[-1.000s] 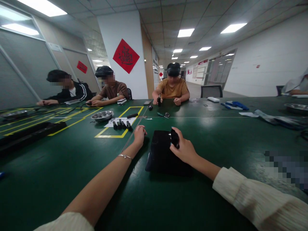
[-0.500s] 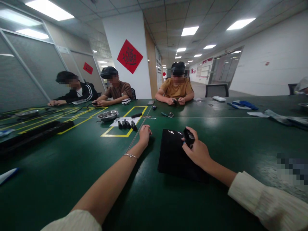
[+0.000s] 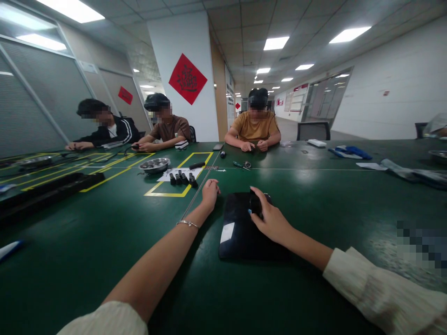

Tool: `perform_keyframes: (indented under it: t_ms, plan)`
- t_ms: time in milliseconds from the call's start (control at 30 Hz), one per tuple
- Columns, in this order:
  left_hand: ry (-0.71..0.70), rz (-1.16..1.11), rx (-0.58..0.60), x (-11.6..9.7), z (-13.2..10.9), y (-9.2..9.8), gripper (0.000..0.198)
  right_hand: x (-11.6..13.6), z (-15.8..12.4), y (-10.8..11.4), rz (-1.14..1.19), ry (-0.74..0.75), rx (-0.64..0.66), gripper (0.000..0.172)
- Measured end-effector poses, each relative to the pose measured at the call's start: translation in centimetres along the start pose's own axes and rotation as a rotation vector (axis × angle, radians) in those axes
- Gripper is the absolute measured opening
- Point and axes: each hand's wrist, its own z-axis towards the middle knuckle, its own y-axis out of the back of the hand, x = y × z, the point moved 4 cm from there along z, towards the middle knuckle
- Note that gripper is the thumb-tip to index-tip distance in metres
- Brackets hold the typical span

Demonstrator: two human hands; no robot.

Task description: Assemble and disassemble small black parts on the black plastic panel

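Note:
My right hand is closed around a dark block-like piece, thumb on its near side and fingers over the far side. That piece is on or just over a glossy black panel with rounded corners, low over the table; I cannot tell whether the two are joined. A light is mirrored in the panel's left part. To the left of it, my left hand rests on its side on the green tabletop, fingers curled in and nothing visible in them. A bracelet circles that wrist.
Several short black cylinders stand on white paper inside a yellow taped outline. Behind them is a metal bowl. A long black tray lies left. Pliers-like tools lie ahead. Three people sit across the green table.
My right hand has moved a little left and down with the dark piece. The panel has shifted the same way and now looks flatter, with a new reflection. My left hand stays put.

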Motion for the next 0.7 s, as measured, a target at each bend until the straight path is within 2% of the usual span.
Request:
perform_keyframes:
  t_ms: [133,233,300,333,400,467,500,567,633,700]
  plan:
    - [-0.016,0.001,0.002,-0.1,0.0,0.0,0.007,0.7,-0.1,-1.2,-0.012,0.008,-0.004,0.074]
    - [-0.009,0.012,0.0,-0.1,0.0,0.0,0.007,1.3,-1.0,-1.2,-0.182,-0.012,-0.146,0.091]
    - [-0.006,0.01,0.007,0.1,0.1,0.0,0.007,2.8,-2.1,-0.8,-0.322,0.072,-0.262,0.099]
    - [-0.008,0.01,0.008,0.2,0.1,0.0,0.007,3.8,-2.6,-0.8,-0.371,0.15,-0.277,0.098]
    - [-0.02,0.009,0.01,0.4,0.3,0.0,0.007,6.2,-3.7,-1.3,-0.412,0.344,-0.167,0.085]
    - [-0.03,0.009,0.008,0.5,0.4,0.0,0.008,8.2,-4.3,-2.3,-0.4,0.45,0.035,0.067]
    - [-0.031,0.009,0.009,0.5,0.4,0.0,0.008,8.8,-4.5,-2.9,-0.384,0.442,0.129,0.062]
    - [-0.023,0.007,0.015,0.5,0.4,-0.1,0.008,9.2,-4.4,-4.1,-0.351,0.348,0.271,0.063]
    - [-0.011,0.012,0.017,0.5,0.3,-0.1,0.008,9.1,-4.0,-5.0,-0.338,0.254,0.353,0.066]
    - [-0.008,0.02,0.019,0.4,0.3,-0.1,0.007,8.8,-3.7,-5.6,-0.34,0.229,0.389,0.063]
